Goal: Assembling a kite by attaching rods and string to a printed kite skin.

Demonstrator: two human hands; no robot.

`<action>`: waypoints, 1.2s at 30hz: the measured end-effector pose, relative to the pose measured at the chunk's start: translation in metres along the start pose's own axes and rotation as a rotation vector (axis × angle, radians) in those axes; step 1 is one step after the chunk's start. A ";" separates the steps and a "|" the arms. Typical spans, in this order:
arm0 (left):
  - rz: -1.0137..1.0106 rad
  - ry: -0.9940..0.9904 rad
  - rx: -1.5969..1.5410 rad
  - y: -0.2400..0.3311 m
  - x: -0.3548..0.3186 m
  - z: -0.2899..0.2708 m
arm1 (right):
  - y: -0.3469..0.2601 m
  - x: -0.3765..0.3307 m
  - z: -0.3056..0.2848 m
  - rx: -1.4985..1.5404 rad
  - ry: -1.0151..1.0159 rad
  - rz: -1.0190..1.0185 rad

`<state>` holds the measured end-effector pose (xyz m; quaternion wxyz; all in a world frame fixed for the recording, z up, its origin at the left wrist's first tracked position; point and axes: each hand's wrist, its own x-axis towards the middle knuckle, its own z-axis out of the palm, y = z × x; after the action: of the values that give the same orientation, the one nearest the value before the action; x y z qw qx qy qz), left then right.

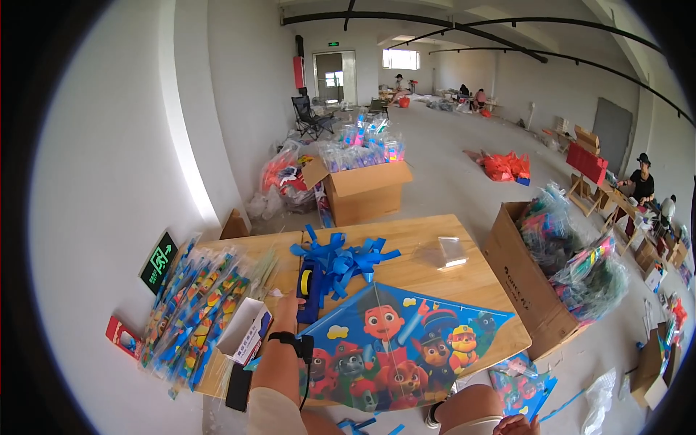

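Observation:
A blue tape dispenser (309,296) with a yellow-cored roll stands on the wooden table, left of centre. My left hand (290,303) is closed against its near left side, a black strap and cable on the wrist. A large blue kite (395,326) printed with cartoon characters lies flat over the table's near edge, just right of my left forearm. Behind it a pile of blue ribbon strips (341,261) is heaped. At the lower edge, below a second printed kite (523,384), my right hand (516,426) appears with curled fingers, mostly cut off; what they hold is hidden.
Packed kites in clear sleeves (196,312) cover the table's left side, beside a white box (245,330) and a dark phone (238,388). A clear plastic box (453,251) sits far right. Full cartons stand behind (366,199) and right (533,290). Another person (641,181) works farther right.

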<state>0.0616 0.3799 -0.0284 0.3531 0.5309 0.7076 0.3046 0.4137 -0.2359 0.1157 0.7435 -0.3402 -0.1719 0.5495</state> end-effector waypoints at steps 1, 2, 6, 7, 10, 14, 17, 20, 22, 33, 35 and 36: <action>0.023 -0.013 -0.078 -0.008 0.004 -0.011 | 0.000 0.002 0.002 0.004 -0.010 0.013; 0.047 -0.049 -0.157 -0.007 0.001 -0.010 | 0.000 0.003 0.004 0.002 -0.006 0.014; 0.011 -0.116 -0.377 0.007 -0.030 -0.029 | 0.007 0.007 0.007 -0.039 -0.011 0.048; 0.027 -0.162 -0.450 0.019 -0.047 -0.035 | 0.008 0.005 0.007 -0.048 -0.009 0.050; -0.019 -0.239 -0.543 0.028 -0.105 -0.082 | 0.014 0.008 0.006 -0.065 -0.047 0.090; -0.089 -0.551 -0.666 0.012 -0.193 -0.131 | 0.021 0.021 0.000 -0.126 -0.097 0.110; -0.027 -0.409 -0.393 -0.016 -0.254 -0.157 | 0.022 0.043 0.023 -0.102 -0.112 0.129; -0.165 -0.472 -0.540 -0.064 -0.297 -0.175 | 0.028 0.074 0.045 -0.303 -0.261 0.246; -0.197 -0.468 -0.541 -0.076 -0.331 -0.181 | 0.031 0.089 0.077 -0.552 -0.305 0.343; -0.045 -0.339 -0.690 -0.116 -0.424 -0.202 | 0.148 0.187 0.183 -0.830 -0.516 0.549; -0.078 -0.290 -0.696 -0.117 -0.433 -0.199 | 0.171 0.215 0.213 -0.888 -0.431 0.598; -0.078 -0.283 -0.696 -0.124 -0.434 -0.195 | 0.187 0.231 0.222 -0.940 -0.390 0.630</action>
<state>-0.0844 -0.0814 0.0579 0.6179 0.3889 0.5256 0.4366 0.2207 0.0815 0.1156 0.2692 -0.5602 -0.4208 0.6608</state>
